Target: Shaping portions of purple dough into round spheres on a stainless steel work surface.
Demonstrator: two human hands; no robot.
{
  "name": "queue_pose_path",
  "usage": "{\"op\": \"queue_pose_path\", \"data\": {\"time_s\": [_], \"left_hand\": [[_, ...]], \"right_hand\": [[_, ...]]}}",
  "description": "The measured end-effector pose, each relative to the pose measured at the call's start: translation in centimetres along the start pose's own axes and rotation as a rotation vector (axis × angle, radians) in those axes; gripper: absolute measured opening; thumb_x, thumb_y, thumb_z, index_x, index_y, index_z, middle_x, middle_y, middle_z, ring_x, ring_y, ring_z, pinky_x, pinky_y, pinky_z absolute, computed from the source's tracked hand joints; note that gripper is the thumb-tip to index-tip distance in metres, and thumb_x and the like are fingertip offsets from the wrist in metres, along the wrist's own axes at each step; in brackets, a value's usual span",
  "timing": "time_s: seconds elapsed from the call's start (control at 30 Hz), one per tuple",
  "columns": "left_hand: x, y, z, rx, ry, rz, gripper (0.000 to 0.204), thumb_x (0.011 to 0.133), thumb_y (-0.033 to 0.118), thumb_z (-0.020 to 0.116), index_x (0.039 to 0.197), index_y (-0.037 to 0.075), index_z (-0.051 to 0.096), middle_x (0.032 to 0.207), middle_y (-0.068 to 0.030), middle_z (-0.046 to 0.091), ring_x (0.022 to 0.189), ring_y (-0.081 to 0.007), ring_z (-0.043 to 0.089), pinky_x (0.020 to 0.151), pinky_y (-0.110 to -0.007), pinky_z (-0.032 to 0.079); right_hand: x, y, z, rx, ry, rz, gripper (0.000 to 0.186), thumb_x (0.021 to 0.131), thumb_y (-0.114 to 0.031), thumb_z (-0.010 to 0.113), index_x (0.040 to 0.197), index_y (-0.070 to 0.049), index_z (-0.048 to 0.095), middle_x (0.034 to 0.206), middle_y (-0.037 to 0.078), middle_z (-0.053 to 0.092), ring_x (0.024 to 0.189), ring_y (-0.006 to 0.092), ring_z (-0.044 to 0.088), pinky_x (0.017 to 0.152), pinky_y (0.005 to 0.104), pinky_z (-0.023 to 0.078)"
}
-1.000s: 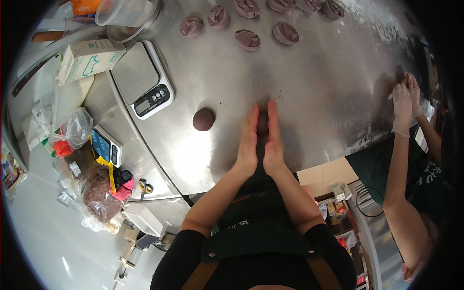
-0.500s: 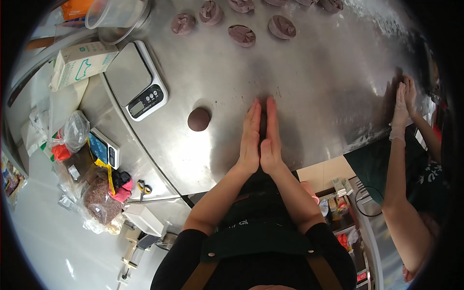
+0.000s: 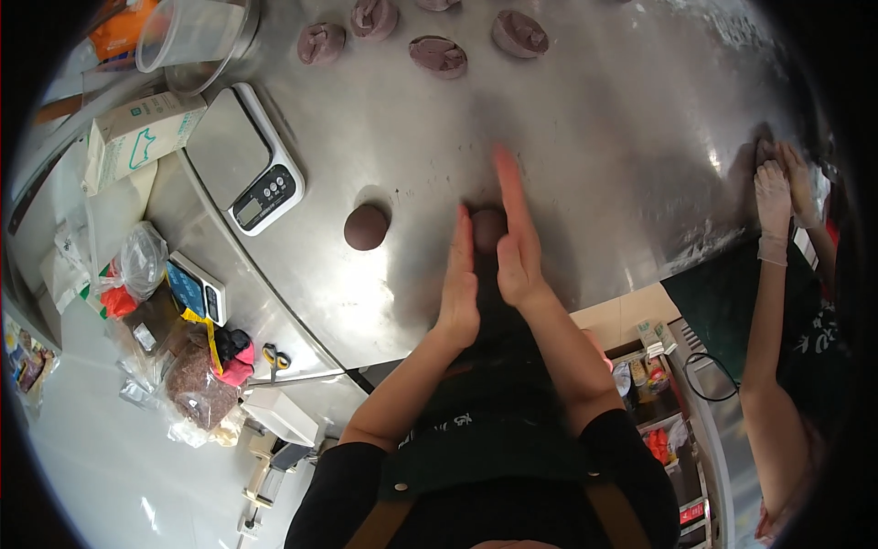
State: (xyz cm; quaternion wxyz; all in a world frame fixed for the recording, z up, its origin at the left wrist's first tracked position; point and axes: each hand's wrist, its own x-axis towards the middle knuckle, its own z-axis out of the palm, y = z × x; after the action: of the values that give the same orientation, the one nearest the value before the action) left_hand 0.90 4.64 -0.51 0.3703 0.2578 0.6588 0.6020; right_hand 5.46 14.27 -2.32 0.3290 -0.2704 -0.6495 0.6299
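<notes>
Between my two palms a smooth dark brown dough ball (image 3: 488,229) sits on the steel table. My left hand (image 3: 461,288) stands on edge along the ball's left side, fingers straight. My right hand (image 3: 518,247) is on the ball's right, flat and reaching farther forward, its fingertips a little blurred. Both hands hold their fingers outstretched rather than wrapped round the ball. A second dark brown dough ball (image 3: 366,227) rests to the left, apart from my hands.
Several purplish folded dough pieces (image 3: 438,57) lie at the far side. Left stand a digital scale (image 3: 245,157), a carton (image 3: 144,137) and a clear tub (image 3: 187,37); scissors (image 3: 275,361) lie lower. At the right, a co-worker's gloved hand (image 3: 774,197) works at the table.
My pressed-together hands have parted, and the dough ball now shows between them. My right hand has slid forward, my left back. The co-worker's hands have shifted over a dark piece. The view has shifted slightly.
</notes>
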Motion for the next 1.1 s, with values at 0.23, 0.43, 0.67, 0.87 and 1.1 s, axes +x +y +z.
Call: {"op": "queue_pose_path", "data": {"time_s": [0.23,0.43,0.67,0.87,1.1], "left_hand": [[1.4,-0.3,0.0,0.165,-0.051,0.142,0.065,0.096,0.037,0.027,0.144,-0.006,0.020,0.150,-0.0222,0.024,0.138,-0.0360,0.023,0.113,-0.043,0.016],[3.3,1.6,-1.7,0.056,-0.269,-0.151,0.066,0.096,0.037,0.024,0.146,-0.005,0.014,0.153,-0.0214,0.015,0.141,-0.0357,0.016,0.113,-0.043,0.014],[1.9,1.3,-1.3,0.130,-0.168,-0.014,0.069,0.096,0.043,0.024,0.146,-0.003,0.014,0.152,-0.0191,0.018,0.140,-0.0337,0.019,0.113,-0.042,0.017],[0.5,0.9,-0.8,0.215,-0.178,0.095,0.068,0.097,0.043,0.022,0.145,-0.005,0.017,0.151,-0.0217,0.021,0.137,-0.0371,0.024,0.111,-0.043,0.019],[1.7,0.4,-1.1,0.303,-0.358,-0.033,0.068,0.098,0.043,0.020,0.146,-0.004,0.012,0.152,-0.0217,0.015,0.140,-0.0361,0.017,0.113,-0.043,0.015]], "right_hand": [[-0.1,0.0,0.8,-0.031,0.069,-0.098,0.071,0.094,-0.036,0.032,0.143,0.012,0.011,0.152,0.026,0.012,0.142,0.0374,0.012,0.114,0.0425,0.010],[-2.8,-1.5,1.7,0.146,0.168,0.045,0.070,0.095,-0.037,0.032,0.143,0.011,0.013,0.152,0.026,0.014,0.141,0.0366,0.015,0.114,0.0408,0.012],[-2.0,0.1,-0.1,0.016,0.006,0.020,0.082,0.095,-0.052,0.031,0.143,0.012,0.011,0.152,0.027,0.011,0.140,0.0402,0.015,0.113,0.0434,0.013],[-1.7,-0.8,0.5,0.031,0.052,0.075,0.075,0.095,-0.041,0.033,0.143,0.012,0.011,0.152,0.025,0.013,0.140,0.0392,0.015,0.113,0.0435,0.014],[-3.0,-2.0,1.1,-0.023,0.065,0.089,0.084,0.094,-0.054,0.031,0.142,0.012,0.013,0.152,0.026,0.012,0.141,0.0398,0.013,0.113,0.0450,0.012]]}}
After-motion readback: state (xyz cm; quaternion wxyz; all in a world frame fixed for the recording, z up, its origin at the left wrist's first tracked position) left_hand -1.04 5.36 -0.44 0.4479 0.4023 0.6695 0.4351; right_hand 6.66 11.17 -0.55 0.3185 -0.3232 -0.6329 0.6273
